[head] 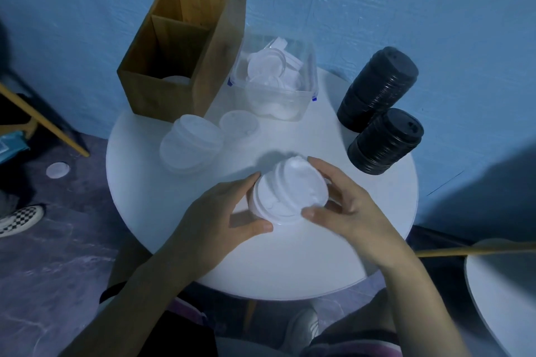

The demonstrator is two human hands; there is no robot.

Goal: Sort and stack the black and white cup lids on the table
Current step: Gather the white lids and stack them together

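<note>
A short stack of white cup lids (287, 190) stands near the middle of the round white table (290, 264). My left hand (223, 211) grips its left side with thumb and fingers, and my right hand (342, 206) grips its right side. A second stack of white lids (190, 143) stands to the left, with a single white lid (239, 124) lying flat behind it. Two stacks of black lids stand at the right: a tall one (377, 87) at the back and a shorter one (387, 143) in front.
A wooden box with compartments (185, 43) stands at the back left, a white lid in its nearest compartment. Next to it a clear plastic tub (275, 78) holds several white lids. One white lid (57, 169) lies on the floor left. A shoe (17, 219) shows there.
</note>
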